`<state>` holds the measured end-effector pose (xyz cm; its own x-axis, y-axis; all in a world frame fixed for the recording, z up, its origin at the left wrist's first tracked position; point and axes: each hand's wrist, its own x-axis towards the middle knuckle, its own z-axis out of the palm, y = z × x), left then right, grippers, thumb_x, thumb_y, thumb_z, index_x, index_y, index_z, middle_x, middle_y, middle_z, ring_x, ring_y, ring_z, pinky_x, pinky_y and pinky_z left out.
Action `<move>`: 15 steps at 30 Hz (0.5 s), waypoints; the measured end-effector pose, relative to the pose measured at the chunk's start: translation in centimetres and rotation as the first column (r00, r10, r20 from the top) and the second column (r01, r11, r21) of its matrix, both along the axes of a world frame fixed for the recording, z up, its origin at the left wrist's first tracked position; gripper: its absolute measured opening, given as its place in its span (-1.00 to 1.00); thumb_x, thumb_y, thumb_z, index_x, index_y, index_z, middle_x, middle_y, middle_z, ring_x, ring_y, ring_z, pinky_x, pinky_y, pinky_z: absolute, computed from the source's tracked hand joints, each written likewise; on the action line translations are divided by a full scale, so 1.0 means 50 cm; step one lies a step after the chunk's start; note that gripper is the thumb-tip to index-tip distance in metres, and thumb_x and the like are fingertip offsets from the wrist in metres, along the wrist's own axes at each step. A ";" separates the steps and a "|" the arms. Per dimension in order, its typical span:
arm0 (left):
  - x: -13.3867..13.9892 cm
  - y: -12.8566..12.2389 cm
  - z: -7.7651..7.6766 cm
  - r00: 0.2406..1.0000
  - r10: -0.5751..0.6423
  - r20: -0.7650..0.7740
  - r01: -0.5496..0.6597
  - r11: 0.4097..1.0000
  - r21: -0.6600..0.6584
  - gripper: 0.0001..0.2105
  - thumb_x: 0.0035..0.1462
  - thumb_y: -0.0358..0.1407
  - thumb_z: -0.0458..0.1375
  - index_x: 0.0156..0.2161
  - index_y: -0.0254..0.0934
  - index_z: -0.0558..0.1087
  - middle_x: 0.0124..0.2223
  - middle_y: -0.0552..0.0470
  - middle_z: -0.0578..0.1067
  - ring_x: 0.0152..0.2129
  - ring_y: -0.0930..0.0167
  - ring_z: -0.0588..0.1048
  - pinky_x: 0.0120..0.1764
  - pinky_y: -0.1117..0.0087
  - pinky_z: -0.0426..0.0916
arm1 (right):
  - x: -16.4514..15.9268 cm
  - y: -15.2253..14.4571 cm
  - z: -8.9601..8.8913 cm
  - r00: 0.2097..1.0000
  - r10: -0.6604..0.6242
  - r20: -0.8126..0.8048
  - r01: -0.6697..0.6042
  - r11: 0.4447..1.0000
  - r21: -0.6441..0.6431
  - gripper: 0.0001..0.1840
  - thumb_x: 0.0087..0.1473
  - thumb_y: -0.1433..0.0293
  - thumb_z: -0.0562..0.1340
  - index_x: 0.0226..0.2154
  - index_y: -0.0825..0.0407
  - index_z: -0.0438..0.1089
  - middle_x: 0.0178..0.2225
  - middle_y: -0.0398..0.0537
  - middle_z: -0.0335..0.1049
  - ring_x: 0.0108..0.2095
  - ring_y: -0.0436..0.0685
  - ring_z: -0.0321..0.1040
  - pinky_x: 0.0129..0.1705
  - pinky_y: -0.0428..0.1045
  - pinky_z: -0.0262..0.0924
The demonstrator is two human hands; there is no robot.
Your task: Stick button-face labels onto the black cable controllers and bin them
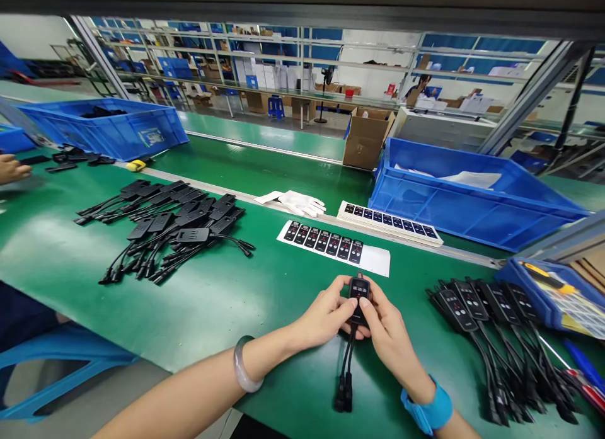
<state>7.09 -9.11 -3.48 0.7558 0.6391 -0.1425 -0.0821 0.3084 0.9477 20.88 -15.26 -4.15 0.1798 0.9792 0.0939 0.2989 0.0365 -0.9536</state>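
Observation:
Between both hands sits a small black controller box point(359, 290) with a printed face and two short cables hanging toward me. My left hand point(329, 310) wraps its left side, thumb on the face. On the other side my right hand point(384, 313) grips it, thumb also pressed on the face. Just beyond lies a white label sheet point(375, 261) bearing several black face labels point(323, 240). To the right is a pile of labelled controllers point(501, 303) with their cables toward me. A pile of controllers without visible labels point(182, 215) lies to the left.
A stack of label sheets point(390, 223) and a white glove point(302, 203) lie behind. Blue bins stand at right point(472, 193) and left point(108, 127). A small blue tray point(562, 294) holds a yellow cutter point(548, 276). Another person's hand point(13, 169) shows at far left.

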 end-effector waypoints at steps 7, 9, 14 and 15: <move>0.005 0.008 0.003 0.987 0.033 0.158 -0.013 0.992 -0.127 -0.52 0.20 0.00 -0.03 0.11 -0.23 0.09 -0.16 -0.13 0.51 -0.32 0.35 0.55 -0.22 0.30 0.41 | 0.003 0.000 0.012 0.896 -0.109 0.430 0.036 0.984 0.174 -0.34 0.12 0.22 0.17 0.23 -0.05 0.03 -0.03 0.08 0.30 -0.06 0.25 0.30 -0.16 0.10 0.35; -0.007 0.027 0.007 0.998 -0.003 0.070 -0.004 0.995 0.097 -0.48 0.23 0.01 -0.10 0.18 -0.24 0.05 -0.06 -0.20 0.48 -0.19 0.29 0.52 -0.09 0.18 0.36 | 0.023 -0.001 0.035 0.808 -0.179 0.561 0.048 0.970 0.239 -0.42 0.16 0.28 0.11 0.22 -0.03 0.05 -0.03 0.11 0.28 -0.06 0.24 0.29 -0.11 0.12 0.31; -0.045 0.100 -0.002 0.849 0.389 -0.359 0.178 0.429 0.886 -0.51 0.19 -0.11 0.03 0.18 -0.27 0.20 0.25 -0.23 0.17 0.22 0.12 0.07 0.21 0.00 -0.06 | 0.142 -0.023 0.100 0.384 -0.338 0.859 0.325 0.921 0.217 -0.51 0.10 0.32 0.11 0.06 0.21 0.27 -0.19 0.22 0.27 -0.27 0.28 0.35 -0.25 0.14 0.30; -0.049 0.110 -0.006 0.785 0.464 -0.409 0.260 0.352 0.899 -0.49 0.19 -0.11 0.03 0.18 -0.30 0.20 0.27 -0.26 0.11 0.24 0.08 -0.01 0.20 -0.05 -0.09 | 0.170 -0.031 0.107 0.290 -0.297 0.910 0.385 0.906 0.173 -0.53 0.09 0.33 0.11 0.02 0.23 0.31 -0.23 0.22 0.28 -0.31 0.28 0.35 -0.29 0.13 0.29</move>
<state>4.65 -3.61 -3.80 0.6800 0.6917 0.2431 0.5480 -0.6998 0.4582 29.41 -16.82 1.22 0.3470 0.8624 0.3687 0.9362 -0.3418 -0.0816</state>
